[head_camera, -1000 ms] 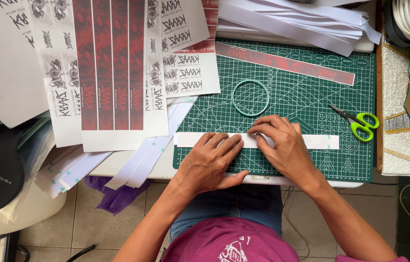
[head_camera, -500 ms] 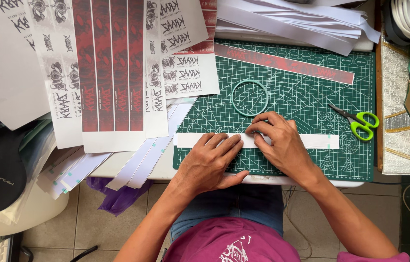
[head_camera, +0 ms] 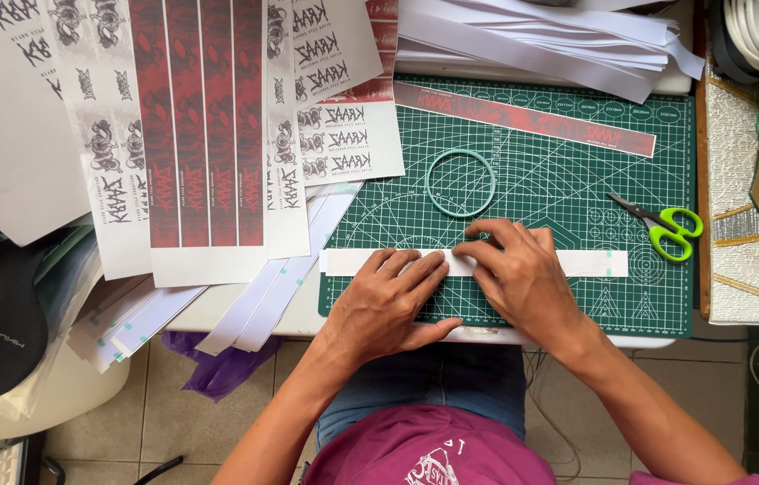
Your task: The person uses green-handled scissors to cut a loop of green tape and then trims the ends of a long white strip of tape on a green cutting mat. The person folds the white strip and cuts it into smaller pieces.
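L hand point(head_camera: 388, 301): palm down, flat, fingers point(head_camera: 415, 268) extended fwd and slightly spread, thumb out to the side. R hand point(head_camera: 523, 278): palm down, fingers curled, tips pressing down just beside L fingertips. Both forearms bare, converging from the body; wrists near straight.

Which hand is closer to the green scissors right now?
Right. The right hand presses the white paper strip just left of the green scissors; the left hand lies farther left on the same strip, beyond the right hand.
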A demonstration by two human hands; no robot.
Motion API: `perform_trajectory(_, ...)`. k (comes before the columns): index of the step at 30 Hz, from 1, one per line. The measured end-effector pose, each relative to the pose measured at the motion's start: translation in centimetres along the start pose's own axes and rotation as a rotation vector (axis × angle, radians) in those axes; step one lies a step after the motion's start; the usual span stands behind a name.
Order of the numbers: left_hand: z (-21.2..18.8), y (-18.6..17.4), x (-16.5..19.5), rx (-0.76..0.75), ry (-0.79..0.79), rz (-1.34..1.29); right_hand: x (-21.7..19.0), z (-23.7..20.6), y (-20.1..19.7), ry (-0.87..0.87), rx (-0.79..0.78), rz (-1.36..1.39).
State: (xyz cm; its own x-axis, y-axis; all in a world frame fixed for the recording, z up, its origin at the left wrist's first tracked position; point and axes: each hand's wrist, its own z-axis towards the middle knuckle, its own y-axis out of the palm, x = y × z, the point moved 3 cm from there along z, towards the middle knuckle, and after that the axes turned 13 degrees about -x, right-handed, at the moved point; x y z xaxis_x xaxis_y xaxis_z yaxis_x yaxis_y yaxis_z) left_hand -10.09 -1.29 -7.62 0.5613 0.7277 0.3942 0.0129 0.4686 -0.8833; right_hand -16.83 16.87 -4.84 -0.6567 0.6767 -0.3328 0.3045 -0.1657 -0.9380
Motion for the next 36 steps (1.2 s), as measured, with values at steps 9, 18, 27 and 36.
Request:
perform_trajectory(9, 0.3, 0.2, -0.4, 0.015, -0.006, -0.033, -1.5, -1.7, 1.5, -0.177, 0.029, -0.605)
perform_trajectory(18, 0.0, 0.2, 0.0, 0.000, -0.008, 0.014, 1.1, -2.3, -0.1, 0.018, -0.016, -0.111)
perform_trajectory(27, -0.1, 0.3, 0.0, 0.023, 0.008, 0.009, -1.3, -3.6, 0.6, -0.180, 0.023, -0.268)
perform_trajectory(36, -0.1, 0.5, -0.2, 0.006, 0.000, 0.022, -0.4, -2.0, 0.4, -0.060, -0.015, 0.053)
